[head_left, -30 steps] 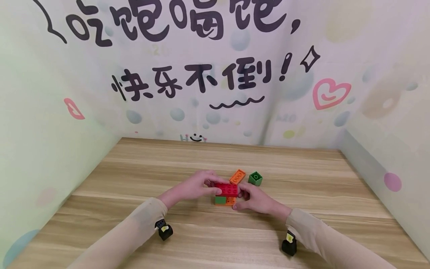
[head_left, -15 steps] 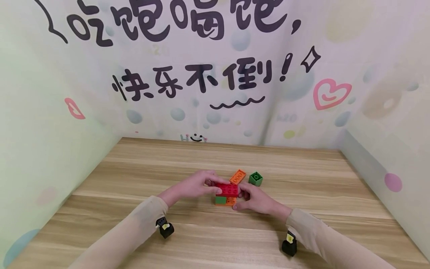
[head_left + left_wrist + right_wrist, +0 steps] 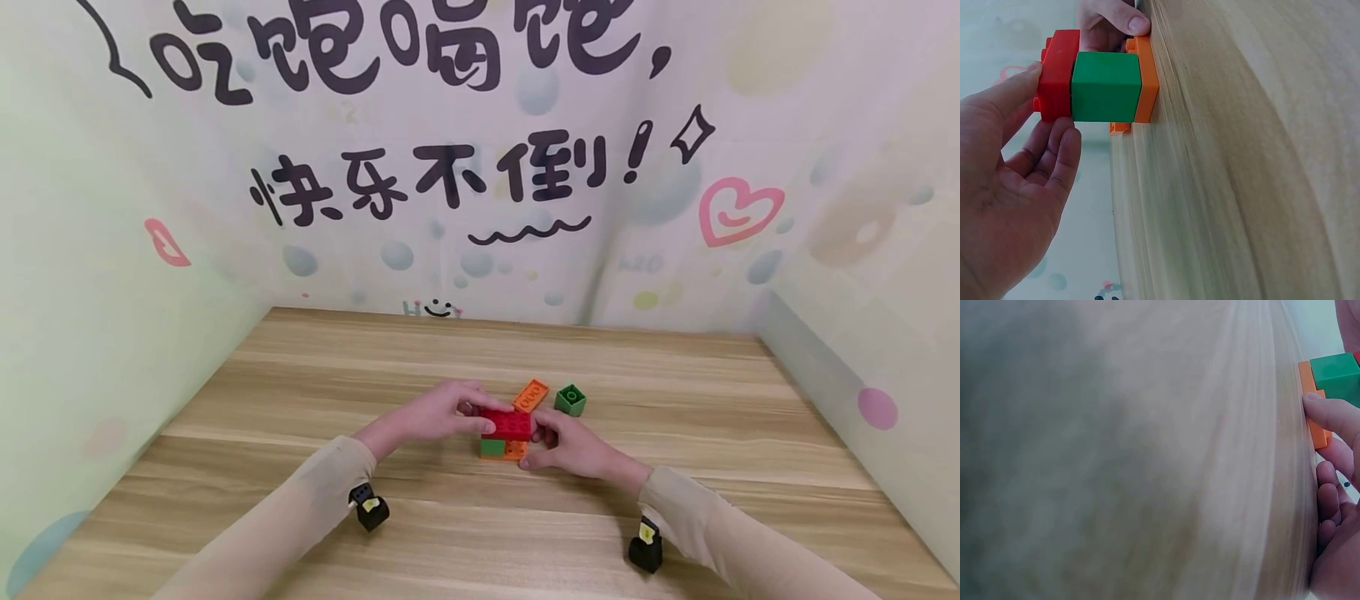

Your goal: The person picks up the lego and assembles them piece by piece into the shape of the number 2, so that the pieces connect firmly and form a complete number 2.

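A small stack of toy building bricks stands on the table in front of me. Its base is a flat orange brick (image 3: 1149, 81), a green brick (image 3: 1107, 87) sits over one end of that, and a red brick (image 3: 512, 424) lies across the top. My left hand (image 3: 431, 414) pinches the red brick from the left, thumb on its near side and fingers behind. From the right, my right hand (image 3: 577, 445) pinches the orange base, its thumb (image 3: 1332, 415) at the near edge. In the left wrist view the red brick rests right against the green one.
Behind the stack an orange brick (image 3: 531, 395) lies with its hollow underside up. A green brick (image 3: 571, 400) sits to its right, also hollow side up. The wood-grain table (image 3: 360, 342) meets a printed backdrop (image 3: 480, 275) at the back, with pale walls on both sides.
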`<action>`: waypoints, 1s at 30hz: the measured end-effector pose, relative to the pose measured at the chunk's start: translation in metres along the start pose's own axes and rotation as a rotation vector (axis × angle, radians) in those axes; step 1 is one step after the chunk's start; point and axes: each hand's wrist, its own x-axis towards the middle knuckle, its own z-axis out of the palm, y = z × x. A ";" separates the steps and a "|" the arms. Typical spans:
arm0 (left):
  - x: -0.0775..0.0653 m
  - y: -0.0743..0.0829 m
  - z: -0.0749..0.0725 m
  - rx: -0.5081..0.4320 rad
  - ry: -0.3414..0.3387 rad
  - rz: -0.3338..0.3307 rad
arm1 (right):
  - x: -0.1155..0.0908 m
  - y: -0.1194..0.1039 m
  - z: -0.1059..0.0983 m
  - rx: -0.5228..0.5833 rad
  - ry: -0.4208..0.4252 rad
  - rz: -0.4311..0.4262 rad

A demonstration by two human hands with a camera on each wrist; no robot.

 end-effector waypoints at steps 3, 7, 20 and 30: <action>0.000 0.000 0.000 0.002 0.002 0.003 | 0.000 0.000 0.000 0.000 0.001 -0.004; -0.001 -0.001 0.001 0.011 0.018 0.014 | 0.000 0.000 0.000 -0.001 0.005 -0.003; -0.008 -0.003 0.007 -0.003 0.094 0.036 | 0.000 0.000 0.002 -0.001 0.005 -0.004; -0.007 -0.003 0.008 -0.027 0.117 0.053 | 0.001 -0.001 0.002 -0.011 0.009 -0.003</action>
